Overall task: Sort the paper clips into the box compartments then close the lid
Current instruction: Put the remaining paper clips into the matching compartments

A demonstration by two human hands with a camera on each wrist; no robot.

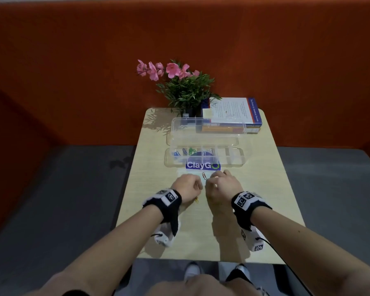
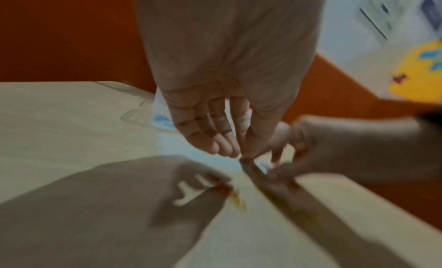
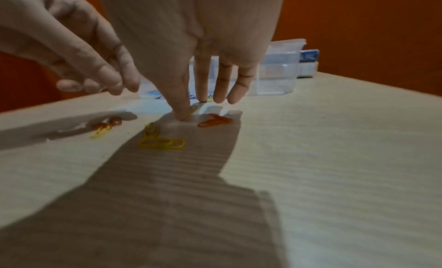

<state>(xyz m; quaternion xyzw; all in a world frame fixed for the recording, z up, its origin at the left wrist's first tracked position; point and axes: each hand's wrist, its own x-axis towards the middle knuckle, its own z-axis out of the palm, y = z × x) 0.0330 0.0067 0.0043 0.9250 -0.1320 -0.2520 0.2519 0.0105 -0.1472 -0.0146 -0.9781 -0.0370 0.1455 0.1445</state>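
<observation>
Right hand [image 3: 191,45] presses its thumb tip onto the table [image 3: 334,139], fingers straight, orange clips [image 3: 214,121] just beside it. Left hand [image 1: 185,185] hovers close, fingertips bunched; any clip inside, can't tell.

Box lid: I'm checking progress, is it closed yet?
No, the lid stands open behind the box, and clips lie on the table.

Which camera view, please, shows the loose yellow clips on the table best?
The right wrist view: the yellow clips lie sharp and unobstructed under the right hand. The head view catches only a sliver beside the left hand; the left wrist view shows a blurred smear.
</observation>
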